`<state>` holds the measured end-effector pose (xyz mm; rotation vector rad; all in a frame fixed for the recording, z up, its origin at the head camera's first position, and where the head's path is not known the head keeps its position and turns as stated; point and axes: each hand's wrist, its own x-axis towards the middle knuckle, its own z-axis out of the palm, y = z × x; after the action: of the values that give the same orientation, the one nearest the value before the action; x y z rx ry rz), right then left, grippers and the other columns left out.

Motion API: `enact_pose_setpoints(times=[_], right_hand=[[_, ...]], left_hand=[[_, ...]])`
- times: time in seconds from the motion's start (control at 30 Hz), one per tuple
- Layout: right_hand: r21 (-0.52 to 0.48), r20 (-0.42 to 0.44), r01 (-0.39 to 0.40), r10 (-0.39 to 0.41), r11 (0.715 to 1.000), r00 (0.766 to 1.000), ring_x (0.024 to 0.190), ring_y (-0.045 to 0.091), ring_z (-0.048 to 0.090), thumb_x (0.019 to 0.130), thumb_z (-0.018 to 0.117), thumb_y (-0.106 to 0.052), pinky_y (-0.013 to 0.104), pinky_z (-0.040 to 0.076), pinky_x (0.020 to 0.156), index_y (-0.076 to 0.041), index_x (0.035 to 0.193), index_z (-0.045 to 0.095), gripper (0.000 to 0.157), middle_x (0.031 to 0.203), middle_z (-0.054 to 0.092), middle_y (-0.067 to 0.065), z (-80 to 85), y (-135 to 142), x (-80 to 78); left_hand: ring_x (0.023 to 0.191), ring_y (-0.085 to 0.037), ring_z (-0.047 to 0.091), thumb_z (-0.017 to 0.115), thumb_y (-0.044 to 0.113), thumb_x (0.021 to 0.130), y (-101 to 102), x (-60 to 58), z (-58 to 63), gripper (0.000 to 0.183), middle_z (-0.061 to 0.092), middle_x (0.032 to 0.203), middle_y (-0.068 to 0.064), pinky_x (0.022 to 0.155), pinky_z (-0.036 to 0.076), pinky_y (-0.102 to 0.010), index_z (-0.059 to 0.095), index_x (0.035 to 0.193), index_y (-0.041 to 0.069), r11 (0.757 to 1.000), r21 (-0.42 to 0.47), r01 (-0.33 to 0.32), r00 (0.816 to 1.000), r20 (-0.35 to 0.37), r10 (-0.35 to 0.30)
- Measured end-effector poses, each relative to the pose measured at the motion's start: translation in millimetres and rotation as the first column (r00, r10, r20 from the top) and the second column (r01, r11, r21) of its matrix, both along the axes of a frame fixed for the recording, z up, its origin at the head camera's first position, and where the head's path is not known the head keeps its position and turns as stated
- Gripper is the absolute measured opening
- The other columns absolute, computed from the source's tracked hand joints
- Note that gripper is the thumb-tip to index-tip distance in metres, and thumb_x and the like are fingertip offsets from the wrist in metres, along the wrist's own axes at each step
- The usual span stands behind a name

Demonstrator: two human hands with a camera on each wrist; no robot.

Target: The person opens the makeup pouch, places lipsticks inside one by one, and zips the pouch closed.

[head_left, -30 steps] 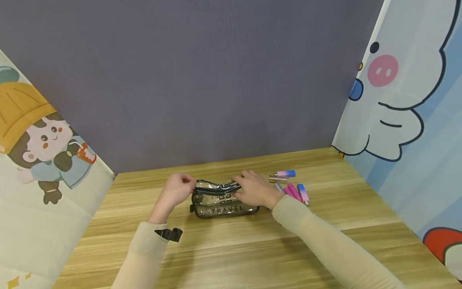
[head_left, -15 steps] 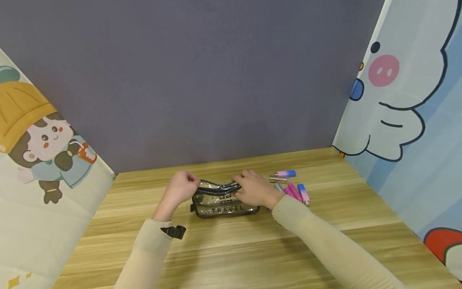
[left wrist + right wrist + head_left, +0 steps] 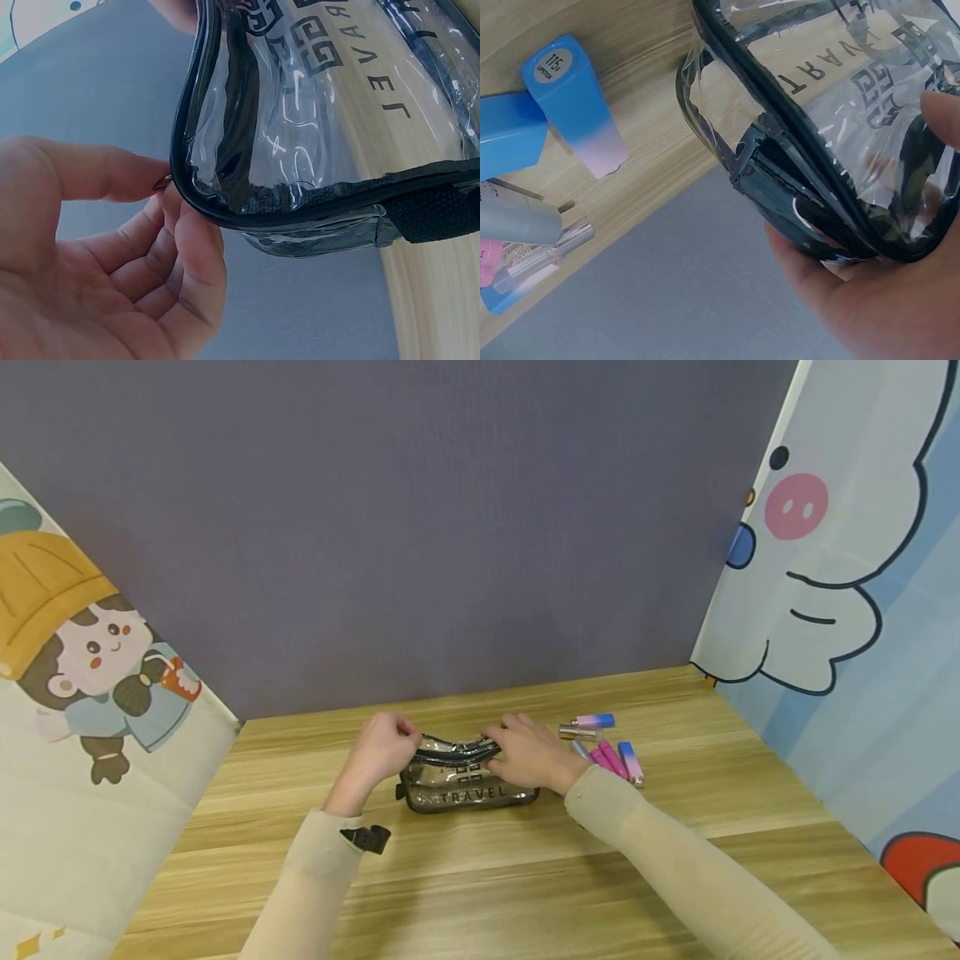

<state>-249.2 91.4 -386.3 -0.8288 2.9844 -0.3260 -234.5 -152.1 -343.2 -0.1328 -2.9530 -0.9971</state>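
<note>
A clear travel pouch [image 3: 471,796] with black trim and the word TRAVEL stands on the wooden table between both hands. At its upper left edge, my left hand [image 3: 381,747] pinches a small metal zipper pull [image 3: 162,182] between thumb and forefinger. My right hand [image 3: 531,753] grips the pouch's upper right end, with the thumb on the front side and fingers behind. The black zipper band [image 3: 453,757] runs along the top between the hands. How far the zipper is closed cannot be made out.
Several lipstick tubes lie right of the pouch: a blue-and-pink one [image 3: 631,762], another [image 3: 595,721] behind, bright pink ones [image 3: 613,760], and a grey one [image 3: 517,214]. A grey-purple panel [image 3: 450,543] rises behind the table [image 3: 480,885]; printed cartoon sheets flank both sides.
My left hand has slid a short way right along the pouch's top edge, pinching the zipper pull. The right hand and the pouch have hardly moved.
</note>
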Motion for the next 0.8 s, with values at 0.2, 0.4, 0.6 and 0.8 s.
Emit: enact_pose_setpoints(times=[0.2, 0.4, 0.6, 0.8], right_hand=[[0.007, 0.001, 0.003, -0.003, 1.000, 1.000, 0.136, 0.032, 0.046, 0.098, 0.063, -0.043, 0.053, 0.040, 0.113, -0.017, 0.151, 0.050, 0.060, 0.148, 0.050, 0.014, 1.4, 0.3, 1.3], [0.002, 0.001, 0.001, -0.001, 1.000, 1.000, 0.136, 0.033, 0.046, 0.098, 0.063, -0.043, 0.053, 0.039, 0.114, -0.017, 0.151, 0.050, 0.060, 0.149, 0.049, 0.014, 0.5, 1.0, 1.2], [-0.002, 0.009, 0.011, -0.011, 1.000, 1.000, 0.137, 0.034, 0.045, 0.097, 0.063, -0.043, 0.053, 0.038, 0.114, -0.017, 0.151, 0.050, 0.061, 0.149, 0.049, 0.015, -0.5, 1.6, 0.4], [-0.014, 0.003, 0.012, -0.012, 1.000, 1.000, 0.138, 0.034, 0.044, 0.097, 0.064, -0.044, 0.053, 0.038, 0.115, -0.017, 0.151, 0.050, 0.062, 0.149, 0.050, 0.014, -1.1, -0.1, 0.1]], left_hand=[[0.076, -0.022, 0.061, 0.061, 0.013, 0.093, 2.8, -0.9, 0.5, 0.019, 0.070, 0.095, -0.010, 0.073, 0.053, -0.040, 0.073, 0.101, 0.001, 1.000, -0.006, 0.008, 1.000, 0.000, -0.008], [0.073, -0.021, 0.061, 0.059, 0.011, 0.093, 5.9, -1.6, -0.4, 0.020, 0.070, 0.097, -0.010, 0.071, 0.053, -0.039, 0.073, 0.103, 0.001, 1.000, -0.003, 0.019, 1.000, 0.004, -0.019], [0.068, -0.020, 0.059, 0.059, 0.010, 0.092, 9.9, -1.5, 0.6, 0.020, 0.070, 0.095, -0.010, 0.066, 0.052, -0.036, 0.072, 0.103, 0.000, 1.000, -0.006, 0.022, 1.000, 0.000, -0.022], [0.071, -0.021, 0.061, 0.058, 0.009, 0.090, 14.1, -2.5, -0.2, 0.019, 0.071, 0.093, -0.009, 0.075, 0.055, -0.042, 0.074, 0.097, 0.002, 0.999, -0.030, 0.028, 0.999, -0.026, -0.029]])
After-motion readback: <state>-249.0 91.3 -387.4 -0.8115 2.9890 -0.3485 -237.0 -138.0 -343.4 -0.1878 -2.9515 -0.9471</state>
